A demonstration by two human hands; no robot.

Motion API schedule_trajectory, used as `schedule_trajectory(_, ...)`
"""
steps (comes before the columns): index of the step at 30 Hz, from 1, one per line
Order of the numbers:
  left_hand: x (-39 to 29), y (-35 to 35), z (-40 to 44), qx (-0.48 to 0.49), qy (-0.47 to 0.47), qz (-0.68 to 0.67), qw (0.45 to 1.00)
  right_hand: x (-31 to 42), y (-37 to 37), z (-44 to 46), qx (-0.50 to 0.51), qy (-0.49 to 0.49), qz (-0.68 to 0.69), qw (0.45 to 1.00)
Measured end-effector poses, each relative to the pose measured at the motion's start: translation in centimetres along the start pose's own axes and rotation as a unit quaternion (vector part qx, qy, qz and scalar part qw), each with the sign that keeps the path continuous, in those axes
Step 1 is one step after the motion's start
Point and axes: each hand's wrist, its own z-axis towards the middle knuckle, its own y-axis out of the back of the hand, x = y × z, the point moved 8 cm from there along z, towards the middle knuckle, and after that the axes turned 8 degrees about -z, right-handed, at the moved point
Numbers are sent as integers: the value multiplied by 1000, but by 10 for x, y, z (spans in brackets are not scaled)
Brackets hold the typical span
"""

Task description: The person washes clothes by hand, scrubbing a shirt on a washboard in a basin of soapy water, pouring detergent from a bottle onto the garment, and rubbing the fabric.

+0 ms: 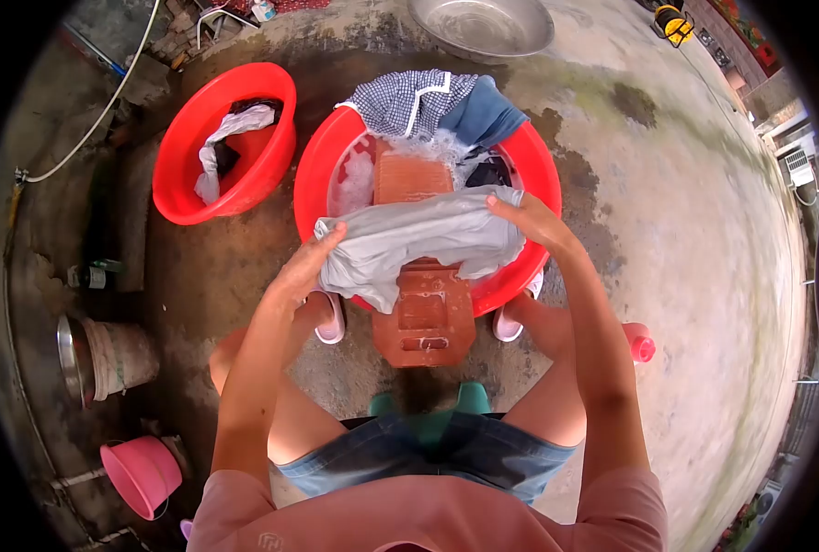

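Observation:
A light grey wet cloth (409, 230) is stretched between my two hands, over a brown washboard (423, 317). My left hand (313, 262) grips its left end, thumb on top. Its right end is in my right hand (520, 213), fingers mostly hidden beneath. The washboard leans in a large red basin (540, 170) with suds (356, 177) and dark fabric in it. A checked cloth with white trim (409, 99) and a blue cloth (483, 115) hang over the basin's far rim.
A smaller red basin (276, 152) with white and dark cloth stands at the left. Beyond the large basin is a metal basin (483, 28). A pink bucket (143, 477) and a pale bucket (122, 357) are at lower left; a red bottle (641, 342) is near my right knee.

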Motion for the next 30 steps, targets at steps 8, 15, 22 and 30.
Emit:
schedule_trajectory(8, -26, -47, -12, 114, 11, -252, 961, 15, -13, -15, 7, -4, 362, 932)
schedule_trajectory(15, 17, -115, 32, 123, -132, -395, 901, 164, -74, -78, -393, 403, -263, 783)
schedule_trajectory(22, -14, -124, 30, 68, -199, -276, 938, 162, -29, -43, -315, 208, -185, 907)
schedule_trajectory(30, -7, -74, 8, -7, -12, -175, 984, 83, -34, -4, -43, 106, 49, 992)
